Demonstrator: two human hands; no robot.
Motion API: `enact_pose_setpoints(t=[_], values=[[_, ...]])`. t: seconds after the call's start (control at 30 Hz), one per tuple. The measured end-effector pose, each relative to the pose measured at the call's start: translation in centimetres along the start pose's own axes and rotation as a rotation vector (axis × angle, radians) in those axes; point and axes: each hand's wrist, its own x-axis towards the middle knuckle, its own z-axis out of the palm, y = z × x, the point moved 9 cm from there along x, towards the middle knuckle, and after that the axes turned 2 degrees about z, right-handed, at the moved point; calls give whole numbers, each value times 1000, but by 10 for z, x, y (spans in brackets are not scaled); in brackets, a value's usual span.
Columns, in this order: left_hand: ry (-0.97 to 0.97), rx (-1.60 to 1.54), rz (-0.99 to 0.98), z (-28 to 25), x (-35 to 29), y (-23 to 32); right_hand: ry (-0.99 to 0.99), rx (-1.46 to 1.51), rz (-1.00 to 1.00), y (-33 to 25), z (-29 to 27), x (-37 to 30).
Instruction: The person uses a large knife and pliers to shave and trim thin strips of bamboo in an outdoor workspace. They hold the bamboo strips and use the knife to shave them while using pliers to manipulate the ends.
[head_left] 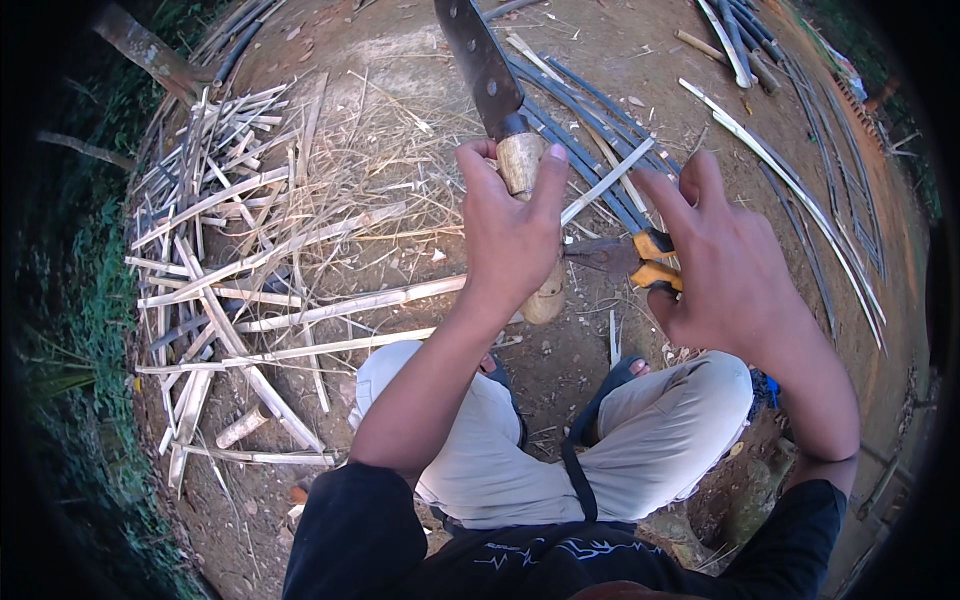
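My left hand [510, 220] is wrapped round the pale wooden handle [519, 162] of a machete. Its dark, broad blade [478, 60] points up and away from me, with a metal collar where it meets the wood; the handle's butt shows below my hand. In my right hand [725, 260] is a pair of pliers [655, 260] with yellow-and-black grips, its index finger raised off them. The dark jaws point left and end beside my left hand at the handle; whether they touch it or grip anything there is hidden.
Split bamboo strips [260, 280] lie in a crossed heap on the left, with straw-like shavings [400, 170] beyond. Dark bamboo lengths [590, 130] lie ahead, long strips [800, 200] at the right. My knees and sandalled feet are below; leafy plants [70, 420] border the left.
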Motion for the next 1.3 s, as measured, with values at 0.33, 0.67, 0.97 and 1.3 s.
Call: enact_pose_setpoints(t=[0.33,0.67,0.97,1.3], values=[[5,-60,-60,-5,1,-2,-230,386,-2,16,26,-1],[-87,-10,-52,8,-3,-5,-675,1296,383,9,114,-59],[-137,42,-37,14,-8,2,-870,1178,366,2,109,-59],[-163,61,70,17,-9,11,-683,790,4,4,86,-35]])
